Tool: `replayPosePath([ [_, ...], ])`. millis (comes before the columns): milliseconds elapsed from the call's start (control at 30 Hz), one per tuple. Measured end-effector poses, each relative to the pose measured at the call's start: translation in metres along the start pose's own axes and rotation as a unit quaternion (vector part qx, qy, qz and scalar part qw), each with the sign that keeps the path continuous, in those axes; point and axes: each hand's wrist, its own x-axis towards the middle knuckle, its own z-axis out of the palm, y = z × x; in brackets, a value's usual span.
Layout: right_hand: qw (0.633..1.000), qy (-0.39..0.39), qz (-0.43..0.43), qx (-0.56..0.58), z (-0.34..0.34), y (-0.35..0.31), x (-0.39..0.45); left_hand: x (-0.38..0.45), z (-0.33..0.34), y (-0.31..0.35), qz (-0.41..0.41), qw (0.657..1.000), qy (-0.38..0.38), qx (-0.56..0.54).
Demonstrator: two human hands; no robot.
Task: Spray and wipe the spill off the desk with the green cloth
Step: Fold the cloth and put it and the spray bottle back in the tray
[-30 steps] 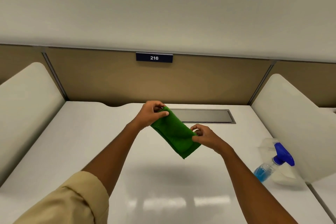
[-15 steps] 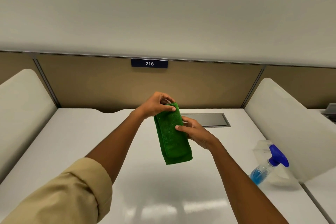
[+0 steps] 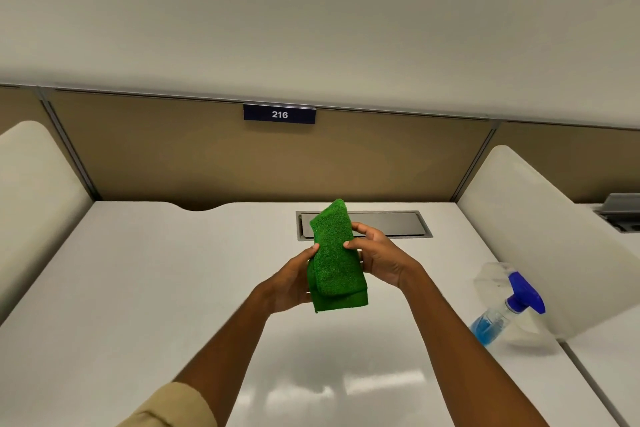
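Note:
A folded green cloth stands upright in the air above the middle of the white desk. My left hand cups its lower left side, thumb on the front. My right hand pinches its right edge between thumb and fingers. A clear spray bottle with blue liquid and a blue trigger head lies tilted on the desk at the right, apart from both hands. No spill shows on the desk surface.
A grey cable hatch is set into the desk behind the cloth. White rounded dividers stand at the left and right. A tan back panel carries a blue sign reading 216.
My left hand slid from the cloth's top edge down to its lower left side. The cloth swung from slanted to upright and is folded narrower. My right hand stays on its right edge.

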Motion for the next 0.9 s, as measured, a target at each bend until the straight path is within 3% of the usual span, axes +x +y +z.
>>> replayPosePath([
  [133, 1.000, 0.003, 0.005, 0.007, 0.001, 0.004, -0.002, -0.005, 0.007, 0.009, 0.071, 0.996, 0.015, -0.060],
  [467, 0.999, 0.016, -0.051, 0.008, 0.008, -0.008, -0.008, -0.007, 0.003, 0.039, 0.149, 0.985, 0.085, -0.032],
  [667, 0.986, 0.038, -0.157, 0.046, 0.010, -0.038, -0.016, -0.009, 0.018, 0.083, 0.236, 0.970, 0.052, -0.035],
  [900, 0.975, 0.058, -0.210, 0.042, -0.001, -0.053, -0.031, -0.008, 0.039, 0.103, 0.256, 0.966, -0.003, -0.028],
])
